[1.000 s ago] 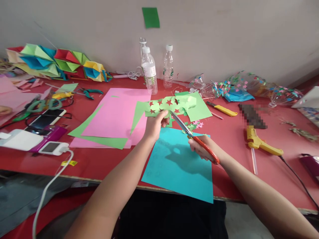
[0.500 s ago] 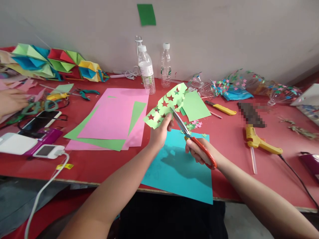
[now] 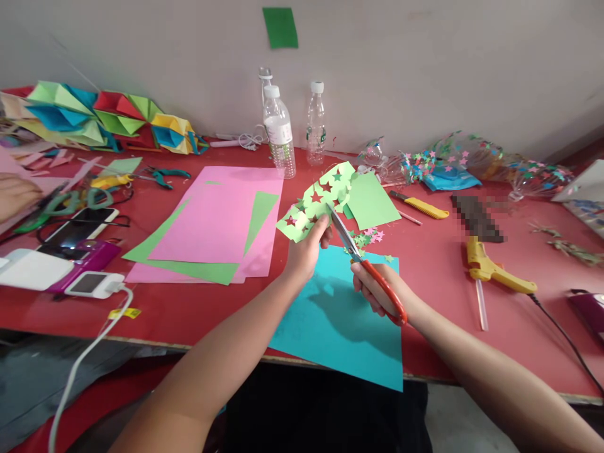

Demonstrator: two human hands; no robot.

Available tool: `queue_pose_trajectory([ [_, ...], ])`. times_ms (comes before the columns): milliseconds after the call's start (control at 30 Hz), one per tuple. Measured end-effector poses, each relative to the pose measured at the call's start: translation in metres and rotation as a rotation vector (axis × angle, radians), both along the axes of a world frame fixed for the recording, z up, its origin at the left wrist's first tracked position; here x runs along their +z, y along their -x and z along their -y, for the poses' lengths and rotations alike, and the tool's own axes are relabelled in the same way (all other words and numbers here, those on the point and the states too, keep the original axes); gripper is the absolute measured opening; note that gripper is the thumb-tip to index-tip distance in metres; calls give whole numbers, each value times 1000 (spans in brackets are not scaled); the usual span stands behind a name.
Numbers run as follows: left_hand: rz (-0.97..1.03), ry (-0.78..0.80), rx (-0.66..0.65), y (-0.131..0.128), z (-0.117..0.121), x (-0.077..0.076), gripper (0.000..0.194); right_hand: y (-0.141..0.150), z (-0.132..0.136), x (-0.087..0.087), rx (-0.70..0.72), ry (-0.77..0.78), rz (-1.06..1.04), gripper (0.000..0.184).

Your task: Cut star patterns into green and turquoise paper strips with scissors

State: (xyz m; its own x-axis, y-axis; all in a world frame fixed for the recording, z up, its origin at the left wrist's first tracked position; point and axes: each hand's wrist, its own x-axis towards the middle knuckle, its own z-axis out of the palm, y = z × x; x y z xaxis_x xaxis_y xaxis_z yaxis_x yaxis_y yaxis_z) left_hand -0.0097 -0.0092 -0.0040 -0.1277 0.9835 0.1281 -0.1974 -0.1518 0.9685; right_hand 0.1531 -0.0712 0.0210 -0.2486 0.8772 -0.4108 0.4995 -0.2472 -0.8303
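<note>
My left hand (image 3: 309, 246) pinches the lower edge of a light green paper (image 3: 309, 200) that has several star-shaped holes cut through it. In my right hand (image 3: 377, 286) is a pair of scissors (image 3: 346, 236) with red handles, its blades pointing up and left. The blade tips meet the paper just right of my left thumb; how far apart the blades are is hard to tell. Small cut paper stars (image 3: 370, 237), green and pink, lie in a pile beyond the scissors. Below both hands lies a blue sheet (image 3: 349, 340), in their shadow.
Pink sheets (image 3: 202, 220) with green paper lie left. A light green sheet (image 3: 375, 201), a yellow utility knife (image 3: 427, 208) and a yellow glue gun (image 3: 495, 270) are right. Plastic bottles (image 3: 282, 135) stand behind. Another person's hand (image 3: 16, 196) rests far left, near phones and chargers (image 3: 92, 284).
The star-cut paper has turned from lying level to slanting up rightward. My left hand moved slightly right with it, and the scissors stayed against the paper. The other person's hand shifted at far left.
</note>
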Motion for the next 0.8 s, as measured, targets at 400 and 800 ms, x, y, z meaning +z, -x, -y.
queue_pose_trajectory([
  [400, -11, -28, -42, -2, 0, -5, 39, -2, 0, -3, 23, -12, -85, 56],
  [800, -10, -7, -24, 4, -1, 6, 34, -4, -3, 5, -20, 1, -9, 50],
])
